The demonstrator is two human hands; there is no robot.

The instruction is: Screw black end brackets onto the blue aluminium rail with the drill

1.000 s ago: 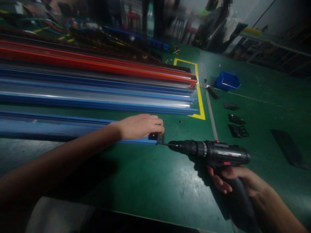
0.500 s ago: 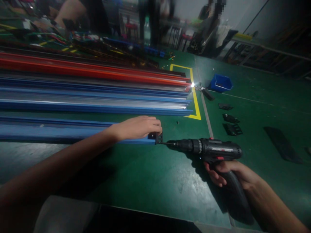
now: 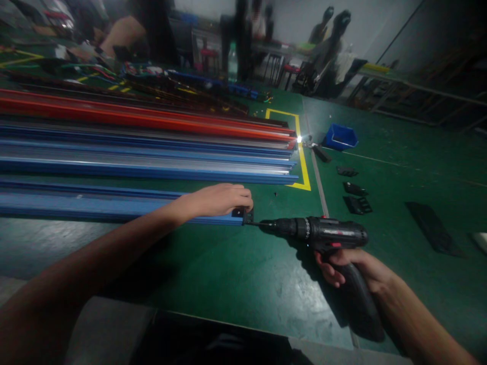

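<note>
My right hand (image 3: 346, 266) grips a black cordless drill (image 3: 335, 233) by its handle. The long bit points left and its tip meets a small black end cap (image 3: 248, 216) at the end of a blue rail (image 3: 122, 202). My left hand (image 3: 224, 198) is closed over that same end, its fingers bent around the cap and the rail. Whether the bit sits in a screw is too small to tell. Behind lie more blue rails (image 3: 182, 170) and an orange-red rail (image 3: 167, 119), side by side.
To the right on the green table (image 3: 228, 274) are several black end pieces (image 3: 356, 205), a dark flat piece (image 3: 433, 228) and a blue bin (image 3: 341, 137). Yellow tape (image 3: 305, 175) marks the table by the rail ends. Across the table, another person's arm (image 3: 124, 35) reaches among wires.
The camera view has shifted slightly, so the drill and parts appear a little further left. Both hands keep their hold, and the bit stays at the end cap.
</note>
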